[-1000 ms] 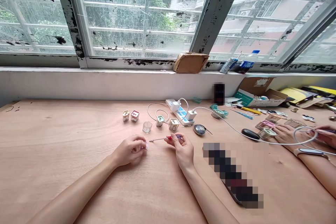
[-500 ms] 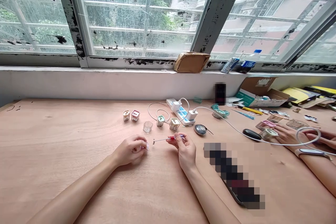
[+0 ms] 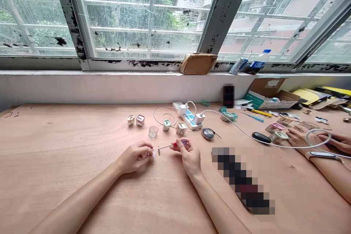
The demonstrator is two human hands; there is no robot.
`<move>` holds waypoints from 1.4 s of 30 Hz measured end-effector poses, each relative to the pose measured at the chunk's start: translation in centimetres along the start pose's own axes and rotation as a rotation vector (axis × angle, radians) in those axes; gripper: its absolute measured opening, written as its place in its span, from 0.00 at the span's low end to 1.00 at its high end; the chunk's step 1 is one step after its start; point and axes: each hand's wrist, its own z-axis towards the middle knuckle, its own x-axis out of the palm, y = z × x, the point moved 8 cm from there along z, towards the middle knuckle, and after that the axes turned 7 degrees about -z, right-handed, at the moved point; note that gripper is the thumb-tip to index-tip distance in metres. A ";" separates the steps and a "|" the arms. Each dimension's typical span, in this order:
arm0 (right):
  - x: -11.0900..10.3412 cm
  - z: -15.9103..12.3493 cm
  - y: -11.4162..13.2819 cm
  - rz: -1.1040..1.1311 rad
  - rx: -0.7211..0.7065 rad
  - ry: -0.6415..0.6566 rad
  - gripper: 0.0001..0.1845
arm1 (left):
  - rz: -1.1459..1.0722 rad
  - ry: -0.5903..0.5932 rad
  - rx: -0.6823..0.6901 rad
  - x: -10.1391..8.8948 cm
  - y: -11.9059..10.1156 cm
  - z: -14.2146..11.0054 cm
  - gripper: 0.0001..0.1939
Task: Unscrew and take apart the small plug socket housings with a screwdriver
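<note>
My left hand (image 3: pixel 135 159) rests on the wooden table with its fingers closed round a small clear, pinkish plastic piece (image 3: pixel 153 153), mostly hidden by the fingers. My right hand (image 3: pixel 190 156) grips a screwdriver (image 3: pixel 175 144) by its red handle, the thin shaft pointing left. At the shaft's tip hangs a tiny metal piece (image 3: pixel 159 152), a short gap away from the left hand. Just beyond the hands stand a clear faceted plastic shell (image 3: pixel 153 131), a green-topped little case (image 3: pixel 166 125) and a cream-topped one (image 3: pixel 181 128).
Two more little cases (image 3: pixel 140 120) stand farther back. A power strip (image 3: pixel 189 116) with white plugs and cables lies behind a round dark object (image 3: pixel 208 134). At right are a blurred-out dark object (image 3: pixel 241 182), a black mouse-shaped object (image 3: pixel 261 138), another person's hands (image 3: pixel 298 137) and an open carton (image 3: pixel 271 97).
My right hand has moved slightly left, bringing the screwdriver tip and its metal piece closer to my left hand. The whole view has shifted a little.
</note>
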 end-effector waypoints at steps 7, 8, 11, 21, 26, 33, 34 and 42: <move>0.7 -0.2 0.2 -0.010 0.013 0.051 0.26 | -0.026 0.042 0.020 0.4 -0.8 -0.2 0.09; 0.9 -0.2 0.1 -0.008 0.018 0.070 0.26 | -0.037 0.055 0.028 0.5 -1.0 -0.2 0.10; 1.6 -0.5 0.0 -0.006 0.035 0.132 0.25 | -0.052 0.111 0.065 1.1 -1.8 -0.3 0.11; 2.2 -0.9 0.5 0.006 0.054 0.177 0.25 | -0.081 0.269 0.081 2.9 -3.1 -0.9 0.10; 2.4 -0.9 0.3 0.028 0.058 0.172 0.25 | -0.084 0.284 0.043 2.9 -2.7 -0.8 0.11; 1.9 -0.6 0.4 0.044 0.040 0.107 0.26 | -0.076 0.284 -0.006 2.9 -2.3 -0.6 0.10; 1.8 -0.5 0.4 0.047 0.039 0.100 0.26 | -0.075 0.282 -0.008 2.9 -2.3 -0.6 0.10; 1.8 -0.5 0.1 0.041 0.057 0.109 0.26 | -0.071 0.324 0.107 3.4 -4.0 -1.0 0.12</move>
